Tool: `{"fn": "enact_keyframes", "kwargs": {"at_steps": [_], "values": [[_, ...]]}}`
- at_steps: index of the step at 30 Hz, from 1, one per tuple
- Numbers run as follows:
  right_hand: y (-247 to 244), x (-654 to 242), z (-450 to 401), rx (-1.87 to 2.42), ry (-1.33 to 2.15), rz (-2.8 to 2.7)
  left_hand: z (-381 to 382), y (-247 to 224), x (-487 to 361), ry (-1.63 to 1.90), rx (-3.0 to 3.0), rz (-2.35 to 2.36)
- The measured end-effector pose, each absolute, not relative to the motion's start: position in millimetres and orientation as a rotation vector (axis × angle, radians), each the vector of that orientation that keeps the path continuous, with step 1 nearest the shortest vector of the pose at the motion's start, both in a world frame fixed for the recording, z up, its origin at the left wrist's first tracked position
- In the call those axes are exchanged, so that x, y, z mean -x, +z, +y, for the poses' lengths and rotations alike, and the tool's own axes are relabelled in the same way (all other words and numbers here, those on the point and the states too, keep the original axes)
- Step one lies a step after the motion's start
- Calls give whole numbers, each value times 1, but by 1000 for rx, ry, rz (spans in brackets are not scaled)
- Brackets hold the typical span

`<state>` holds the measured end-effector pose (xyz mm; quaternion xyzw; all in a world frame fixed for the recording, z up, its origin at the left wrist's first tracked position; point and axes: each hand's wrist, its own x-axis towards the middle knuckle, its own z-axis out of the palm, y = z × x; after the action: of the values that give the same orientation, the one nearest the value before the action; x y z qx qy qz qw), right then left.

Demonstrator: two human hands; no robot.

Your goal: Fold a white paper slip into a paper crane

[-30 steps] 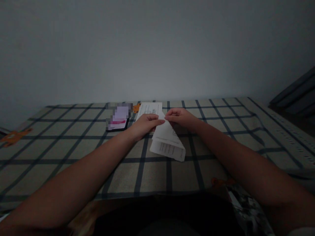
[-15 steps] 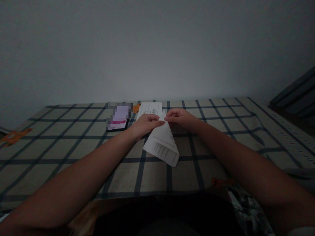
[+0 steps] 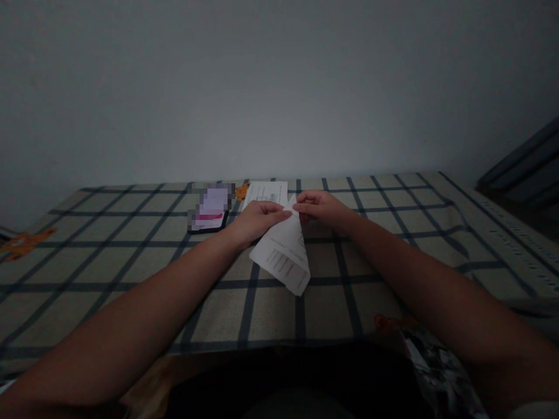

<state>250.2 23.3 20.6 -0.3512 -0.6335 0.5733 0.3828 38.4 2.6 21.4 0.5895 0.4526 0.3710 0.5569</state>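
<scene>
A folded white sheet of printed paper (image 3: 283,250) tapers to a point at its far end and widens toward me. My left hand (image 3: 261,221) pinches its upper left side between thumb and fingers. On the other side of the tip, my right hand (image 3: 319,206) grips the paper with thumb and fingertips. Both hands are close together near the tip, and the wide end hangs free over the checked cloth.
Behind my left hand lies another printed paper (image 3: 271,189). A phone (image 3: 212,212) with a blurred screen rests left of it on the checked tablecloth (image 3: 144,250). A grey wall (image 3: 279,87) stands behind. A shiny crumpled thing (image 3: 441,366) is at the near right.
The wide end of the folded paper has swung slightly left and turned. My right hand's fingers have shifted a little at the tip.
</scene>
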Motion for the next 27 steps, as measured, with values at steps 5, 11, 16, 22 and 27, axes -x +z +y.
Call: {"fn": "enact_keyframes", "kwargs": {"at_steps": [5, 11, 16, 22, 27], "values": [[25, -250, 22, 885, 1402, -1632, 3, 21, -40, 879, -1357, 1044], [25, -250, 23, 900, 1357, -1627, -1, 23, -40, 784, -1351, 1015], [21, -249, 25, 887, 1408, -1575, -3, 25, -39, 783, -1413, 1041], [22, -249, 26, 896, 1299, -1598, 0, 23, -39, 767, -1376, 1025], [23, -249, 26, 884, 1294, -1555, 1, 22, -39, 730, -1417, 1040]]}}
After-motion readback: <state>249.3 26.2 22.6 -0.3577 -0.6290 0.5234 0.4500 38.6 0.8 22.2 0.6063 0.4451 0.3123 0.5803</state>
